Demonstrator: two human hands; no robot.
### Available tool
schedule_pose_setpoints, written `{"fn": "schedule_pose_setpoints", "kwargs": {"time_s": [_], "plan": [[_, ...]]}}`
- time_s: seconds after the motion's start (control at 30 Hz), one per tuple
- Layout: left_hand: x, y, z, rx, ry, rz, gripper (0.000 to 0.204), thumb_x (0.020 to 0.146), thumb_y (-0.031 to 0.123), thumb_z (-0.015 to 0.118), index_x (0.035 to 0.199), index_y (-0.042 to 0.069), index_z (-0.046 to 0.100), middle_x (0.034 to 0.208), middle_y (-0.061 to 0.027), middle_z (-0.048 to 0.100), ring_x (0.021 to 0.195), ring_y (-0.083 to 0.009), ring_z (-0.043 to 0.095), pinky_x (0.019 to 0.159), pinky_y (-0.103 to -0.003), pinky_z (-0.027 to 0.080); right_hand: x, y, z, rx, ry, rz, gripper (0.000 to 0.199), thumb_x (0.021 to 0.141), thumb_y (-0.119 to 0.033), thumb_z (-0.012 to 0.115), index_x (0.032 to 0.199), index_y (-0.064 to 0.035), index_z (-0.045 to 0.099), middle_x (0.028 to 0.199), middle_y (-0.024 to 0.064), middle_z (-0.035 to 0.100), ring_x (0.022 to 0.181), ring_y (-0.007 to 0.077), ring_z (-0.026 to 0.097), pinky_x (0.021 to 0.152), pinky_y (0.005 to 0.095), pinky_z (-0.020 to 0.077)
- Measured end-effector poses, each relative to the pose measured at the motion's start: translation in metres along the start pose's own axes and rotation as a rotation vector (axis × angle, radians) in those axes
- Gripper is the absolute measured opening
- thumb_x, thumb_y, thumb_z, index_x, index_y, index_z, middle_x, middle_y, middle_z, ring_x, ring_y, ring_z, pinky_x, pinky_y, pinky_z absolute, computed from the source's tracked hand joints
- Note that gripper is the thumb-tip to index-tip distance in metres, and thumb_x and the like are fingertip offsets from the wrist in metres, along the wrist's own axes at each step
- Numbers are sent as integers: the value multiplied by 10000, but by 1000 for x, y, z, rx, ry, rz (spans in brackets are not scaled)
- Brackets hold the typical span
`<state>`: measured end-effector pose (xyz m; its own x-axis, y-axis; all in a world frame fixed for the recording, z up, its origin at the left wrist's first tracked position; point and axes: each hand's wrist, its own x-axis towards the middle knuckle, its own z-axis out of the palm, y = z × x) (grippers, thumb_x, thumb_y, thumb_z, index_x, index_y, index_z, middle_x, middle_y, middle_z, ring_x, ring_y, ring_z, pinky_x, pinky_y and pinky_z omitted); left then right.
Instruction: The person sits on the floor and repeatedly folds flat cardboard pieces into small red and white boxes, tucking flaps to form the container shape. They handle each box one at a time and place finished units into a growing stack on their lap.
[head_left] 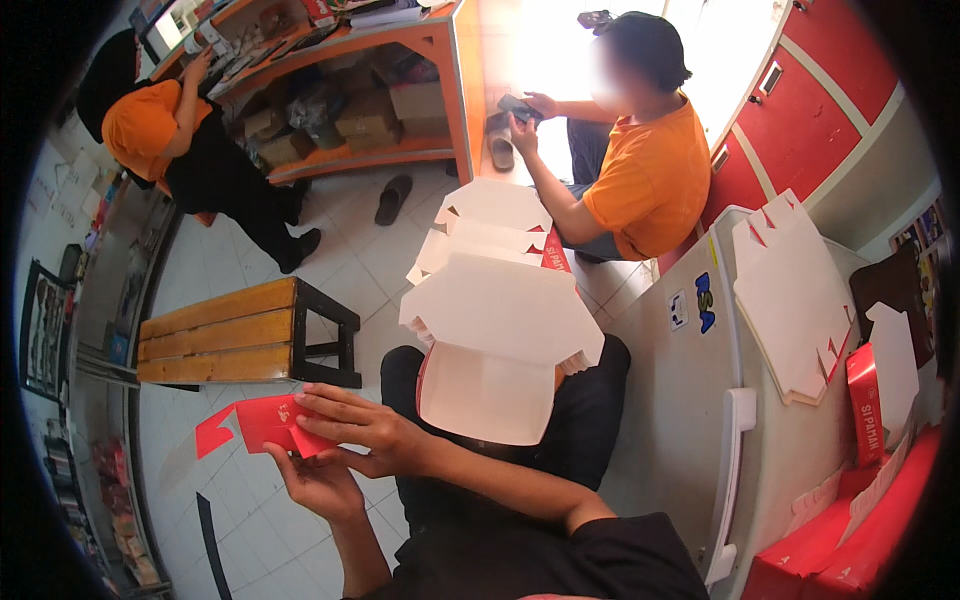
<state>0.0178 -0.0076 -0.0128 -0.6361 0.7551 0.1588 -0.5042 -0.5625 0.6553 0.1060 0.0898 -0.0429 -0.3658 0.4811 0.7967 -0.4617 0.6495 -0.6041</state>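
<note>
**Both hands on a red carton blank**

I see my right hand [365, 425] pinching the flat red carton blank [262, 425] from above, fingers closed on its edge. My left hand [318, 485] cups it from beneath. The blank sits low left, over the tiled floor [250, 520]. A stack of folded white boxes [500, 330] rests on my lap, just right of it.

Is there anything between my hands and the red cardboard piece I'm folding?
Nothing visible: both the right hand and the left hand already grip the flat red cardboard box blank, with no other item between them.
</note>
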Motion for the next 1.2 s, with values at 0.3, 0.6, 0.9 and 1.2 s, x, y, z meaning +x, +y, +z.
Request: {"fn": "schedule_pose_setpoints", "kwargs": {"time_s": [0.3, 0.6, 0.9, 1.2], "plan": [[7, 15, 11, 377, 250, -39, 575, 1089, 438, 410, 1450, -9, 402, 1351, -160, 562, 1258, -228, 565, 1045, -402, 481, -8, 0, -8, -122, -164, -51, 535, 867, -128, 754, 1368, -18, 603, 1550, 149, 455, 1460, 361, 385, 1172, 487, 380], [7, -1, 16, 363, 278, -56, 584, 1089, 440, 406, 1461, -10, 386, 1345, -166, 561, 1260, -231, 567, 1036, -388, 492, -13, 5, -6, -108, -92, 33, 523, 869, -106, 745, 1366, -17, 608, 1560, 148, 442, 1464, 366, 377, 1169, 499, 378], [10, 0, 10, 458, 250, -57, 635, 1079, 475, 412, 1480, -16, 368, 1364, -170, 542, 1271, -238, 556, 1062, -407, 461, -21, 15, -11, -210, -187, -67, 579, 876, -84, 733, 1416, 12, 548, 1551, 162, 448, 1459, 375, 382, 1155, 489, 398], [-2, -3, 6, 522, 257, 56, 609, 1074, 471, 436, 1414, -33, 424, 1313, -168, 563, 1211, -240, 589, 987, -372, 516, -7, 4, -10, -23, -137, 17, 542, 858, -116, 759, 1357, 19, 598, 1542, 158, 458, 1448, 372, 402, 1146, 483, 417]]}}
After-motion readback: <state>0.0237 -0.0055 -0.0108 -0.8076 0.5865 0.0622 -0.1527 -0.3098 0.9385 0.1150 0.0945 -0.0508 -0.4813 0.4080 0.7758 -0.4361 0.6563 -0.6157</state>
